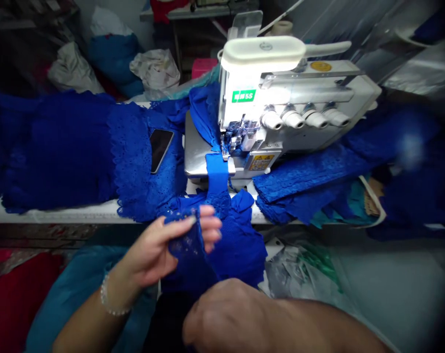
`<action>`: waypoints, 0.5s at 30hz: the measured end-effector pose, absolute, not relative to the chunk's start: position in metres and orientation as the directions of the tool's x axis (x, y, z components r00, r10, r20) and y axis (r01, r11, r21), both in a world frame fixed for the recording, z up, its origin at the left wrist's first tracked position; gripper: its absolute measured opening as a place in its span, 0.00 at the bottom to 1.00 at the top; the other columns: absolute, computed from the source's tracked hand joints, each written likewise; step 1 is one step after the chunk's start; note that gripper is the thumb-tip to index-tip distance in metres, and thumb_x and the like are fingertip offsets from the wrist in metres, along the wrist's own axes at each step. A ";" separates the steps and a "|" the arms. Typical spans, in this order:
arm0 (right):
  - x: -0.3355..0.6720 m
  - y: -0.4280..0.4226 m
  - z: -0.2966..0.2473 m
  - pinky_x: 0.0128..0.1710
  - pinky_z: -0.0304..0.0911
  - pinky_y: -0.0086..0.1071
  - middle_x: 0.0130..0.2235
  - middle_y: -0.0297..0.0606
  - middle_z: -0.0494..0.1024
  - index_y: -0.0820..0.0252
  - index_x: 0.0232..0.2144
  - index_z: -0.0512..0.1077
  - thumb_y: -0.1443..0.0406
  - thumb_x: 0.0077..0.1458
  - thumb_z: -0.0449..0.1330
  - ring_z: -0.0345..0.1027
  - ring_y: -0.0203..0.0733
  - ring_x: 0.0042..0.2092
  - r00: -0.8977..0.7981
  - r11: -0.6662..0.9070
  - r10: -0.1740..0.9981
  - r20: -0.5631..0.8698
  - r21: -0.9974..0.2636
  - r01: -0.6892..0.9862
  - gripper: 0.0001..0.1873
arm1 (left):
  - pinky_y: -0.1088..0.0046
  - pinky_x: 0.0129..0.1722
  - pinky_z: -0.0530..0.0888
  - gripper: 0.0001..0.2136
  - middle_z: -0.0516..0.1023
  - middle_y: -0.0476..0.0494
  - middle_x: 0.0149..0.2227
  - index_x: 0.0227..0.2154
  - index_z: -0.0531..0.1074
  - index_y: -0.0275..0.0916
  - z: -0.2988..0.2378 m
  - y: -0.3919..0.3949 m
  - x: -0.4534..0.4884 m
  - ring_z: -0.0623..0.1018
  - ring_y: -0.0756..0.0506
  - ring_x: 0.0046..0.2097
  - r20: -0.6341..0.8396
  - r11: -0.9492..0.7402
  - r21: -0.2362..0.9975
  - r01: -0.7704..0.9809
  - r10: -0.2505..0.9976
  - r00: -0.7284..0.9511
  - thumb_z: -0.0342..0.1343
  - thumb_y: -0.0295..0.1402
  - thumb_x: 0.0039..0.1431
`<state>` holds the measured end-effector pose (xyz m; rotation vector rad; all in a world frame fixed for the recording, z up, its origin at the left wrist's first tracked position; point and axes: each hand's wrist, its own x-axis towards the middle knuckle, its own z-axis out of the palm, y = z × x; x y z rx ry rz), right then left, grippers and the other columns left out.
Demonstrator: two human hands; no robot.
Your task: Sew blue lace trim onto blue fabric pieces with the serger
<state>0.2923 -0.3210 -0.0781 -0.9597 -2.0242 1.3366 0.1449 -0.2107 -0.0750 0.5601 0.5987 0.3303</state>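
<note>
My left hand (160, 250) is curled, its fingers (210, 220) pinching a fold of royal-blue lace fabric (187, 240) just in front of the desk (79, 213). My right hand (222, 314) sits low in view and nearest the same fabric, but its fingers are hidden, so I cannot tell whether they grip anything. A blue band runs from the fabric up under the presser foot (226, 147) of an overlock sewing machine (281, 98). A phone (160, 149) lies on blue eyelet lace (134, 162) left of the machine, and a blue fabric pile (303, 181) lies to its right.
</note>
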 end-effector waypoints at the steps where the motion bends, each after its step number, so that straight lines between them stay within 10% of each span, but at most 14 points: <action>1: 0.297 -0.323 -0.083 0.34 0.65 0.23 0.33 0.34 0.80 0.57 0.39 0.71 0.68 0.60 0.53 0.75 0.33 0.33 -0.608 0.238 0.794 0.004 -0.923 0.304 0.08 | 0.78 0.39 0.80 0.09 0.84 0.46 0.40 0.42 0.79 0.39 -0.070 -0.195 0.148 0.83 0.49 0.39 -0.470 0.785 0.588 -0.198 0.530 0.705 0.54 0.28 0.64; 10: 0.332 -0.353 -0.149 0.29 0.57 0.26 0.26 0.31 0.75 0.59 0.35 0.72 0.71 0.60 0.51 0.67 0.34 0.29 -0.435 -0.104 0.808 -0.397 -0.823 0.559 0.10 | 0.86 0.37 0.77 0.11 0.81 0.57 0.30 0.35 0.75 0.37 -0.043 -0.104 0.155 0.79 0.59 0.31 -0.242 0.361 0.852 -0.379 0.914 0.327 0.47 0.28 0.69; 15: 0.343 -0.342 -0.128 0.39 0.67 0.31 0.43 0.41 0.79 0.58 0.45 0.74 0.56 0.52 0.67 0.73 0.43 0.43 -0.049 -0.126 0.987 -0.152 -0.929 0.347 0.20 | 0.74 0.37 0.80 0.10 0.83 0.45 0.31 0.37 0.78 0.34 -0.070 -0.185 0.177 0.83 0.48 0.33 -0.391 0.670 0.741 -0.048 0.488 0.780 0.57 0.36 0.63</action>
